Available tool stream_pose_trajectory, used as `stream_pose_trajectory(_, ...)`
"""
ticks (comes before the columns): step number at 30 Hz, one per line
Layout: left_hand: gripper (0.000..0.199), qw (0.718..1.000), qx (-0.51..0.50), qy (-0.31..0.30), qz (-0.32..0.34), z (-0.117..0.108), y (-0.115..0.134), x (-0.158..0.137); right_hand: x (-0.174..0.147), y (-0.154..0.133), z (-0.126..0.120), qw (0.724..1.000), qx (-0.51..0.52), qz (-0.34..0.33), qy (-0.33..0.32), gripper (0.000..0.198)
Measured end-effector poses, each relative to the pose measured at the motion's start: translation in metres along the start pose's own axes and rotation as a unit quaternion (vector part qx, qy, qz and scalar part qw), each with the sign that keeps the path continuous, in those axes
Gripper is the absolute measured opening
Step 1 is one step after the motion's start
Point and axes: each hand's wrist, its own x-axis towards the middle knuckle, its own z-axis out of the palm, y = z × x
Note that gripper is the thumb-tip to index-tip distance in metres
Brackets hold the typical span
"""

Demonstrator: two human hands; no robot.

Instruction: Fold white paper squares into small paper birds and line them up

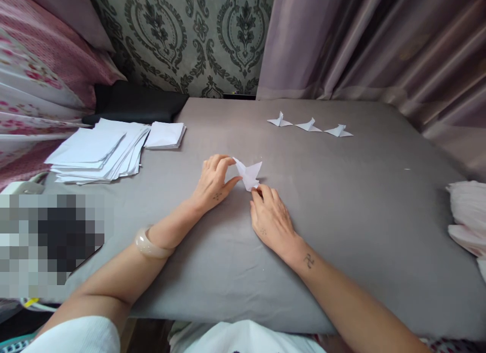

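A folded white paper bird point(248, 174) is held between my two hands, over the middle of the grey-covered table. My left hand point(217, 182) has its thumb and fingers at the bird's left side, the index fingertip near the upper left point. From below, my right hand point(270, 211) pinches the lower tip; its fingertips are partly hidden behind the knuckles. One wing of the bird sticks out to the upper right. Three finished-looking paper birds, a left one point(280, 120), a middle one point(309, 125) and a right one point(339, 131), stand in a row at the back right.
A spread stack of white paper sheets point(94, 153) lies at the left, with a smaller stack of paper point(164, 135) beside it. Behind them is a black cushion-like item point(140, 102). White fabric point(469, 216) bunches at the right edge. Curtains point(322, 44) hang behind the table.
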Motion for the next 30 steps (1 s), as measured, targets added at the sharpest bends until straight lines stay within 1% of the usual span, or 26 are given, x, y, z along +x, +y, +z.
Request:
stream_pose_trajectory(1,0.027,1.0,-0.005,-0.005,-0.01,0.001,0.001,-0.001,0.0,0.0,0.0,1.0,0.0,0.001,-0.001,0.035)
stream_pose_trajectory(3,0.02,0.999,-0.016,-0.042,-0.017,0.002,0.003,-0.003,0.001,0.001,0.0,1.0,0.001,0.001,-0.004,0.035)
stream_pose_trajectory(6,0.016,0.995,-0.04,-0.091,0.0,0.003,0.007,-0.005,0.001,0.002,-0.001,1.0,0.0,-0.001,-0.007,0.035)
stream_pose_trajectory(11,0.018,0.991,-0.068,-0.109,0.049,0.006,0.012,-0.01,0.001,0.003,-0.001,1.0,0.005,-0.001,-0.008,0.03)
stream_pose_trajectory(16,0.018,0.986,-0.076,-0.127,0.074,0.007,0.012,-0.012,0.001,0.005,-0.003,1.0,0.009,-0.004,-0.012,0.034)
stream_pose_trajectory(18,0.014,0.99,-0.077,-0.105,0.061,0.004,0.015,-0.012,0.001,0.005,-0.003,1.0,0.012,-0.009,-0.013,0.034)
stream_pose_trajectory(20,0.011,0.996,-0.068,-0.05,0.031,0.0,0.017,-0.011,0.002,0.006,-0.004,1.0,0.017,-0.011,-0.014,0.036)
stream_pose_trajectory(21,0.015,0.998,-0.058,-0.027,0.024,-0.002,0.018,-0.01,0.002,0.006,-0.004,1.0,0.02,-0.01,-0.014,0.037)
stream_pose_trajectory(22,0.022,0.998,-0.047,-0.018,0.026,-0.004,0.018,-0.009,0.002,0.006,-0.003,1.0,0.021,-0.01,-0.014,0.038)
stream_pose_trajectory(24,0.034,0.998,-0.03,-0.044,0.046,-0.005,0.017,-0.008,0.002,0.006,-0.003,1.0,0.023,-0.01,-0.013,0.04)
stream_pose_trajectory(25,0.035,0.996,-0.029,-0.067,0.051,-0.005,0.016,-0.007,0.002,0.006,-0.002,1.0,0.024,-0.01,-0.013,0.04)
stream_pose_trajectory(27,0.029,0.994,-0.037,-0.1,0.035,-0.003,0.013,-0.006,0.001,0.007,-0.002,0.999,0.027,-0.01,-0.013,0.039)
stream_pose_trajectory(30,0.02,0.989,-0.067,-0.131,-0.003,-0.002,0.01,-0.005,0.002,0.007,-0.001,0.999,0.032,-0.007,-0.012,0.037)
